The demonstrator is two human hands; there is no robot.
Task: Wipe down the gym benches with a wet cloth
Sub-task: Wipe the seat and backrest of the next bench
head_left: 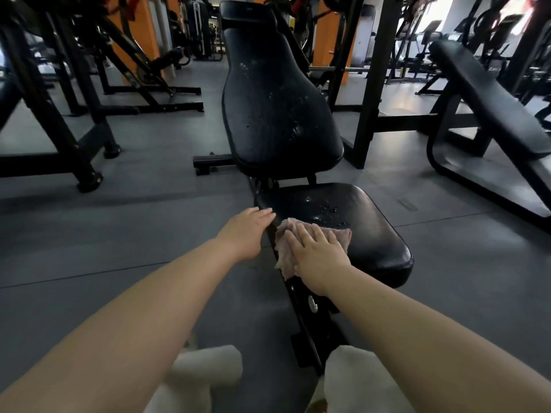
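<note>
A black adjustable gym bench stands in front of me, its seat pad (366, 234) low and its backrest (277, 108) tilted up behind. Water droplets dot both pads. A pinkish cloth (343, 234) lies on the seat's near left corner. My right hand (316, 254) presses flat on the cloth, fingers spread over it. My left hand (247, 231) rests with fingertips on the seat's left edge and holds nothing.
A second black bench (489, 96) slants at the right. Black rack frames (86, 120) stand at the left and behind the bench, with orange pillars (143, 28) further back. Grey rubber flooring (134, 228) surrounds the bench. My light trouser legs (357, 380) show at the bottom.
</note>
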